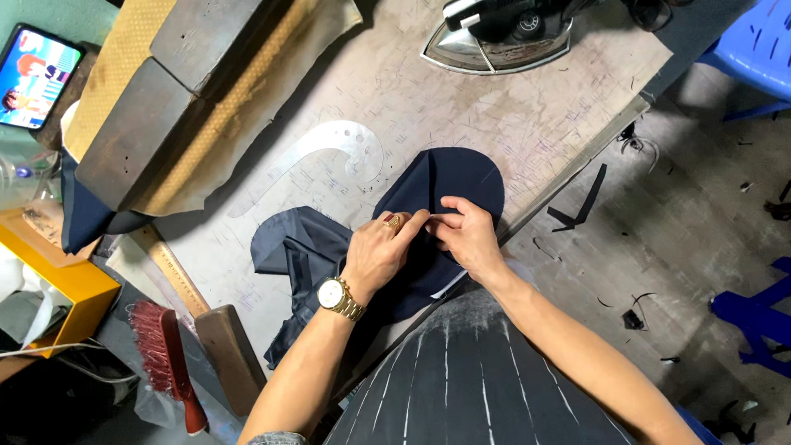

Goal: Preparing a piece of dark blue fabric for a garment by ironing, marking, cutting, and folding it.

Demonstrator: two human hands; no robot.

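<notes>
Navy cloth (449, 185) lying at the bench (511, 115) near edge; I'm pinching a fold in it, left hand (379, 251) and right hand (465, 231) fingers closed on the crease. Seems mid-shaping; pressing flat would need a steady hold. Farther off: clear curve ruler (342, 144), iron (498, 37). Far left, bright screen (37, 74), yellow box (70, 284).

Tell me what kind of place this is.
Most likely a tailoring workshop. Both hands, left hand and right hand, pinch dark navy fabric on a worn worktable, with a clear curve ruler and a clothes iron nearby.
</notes>
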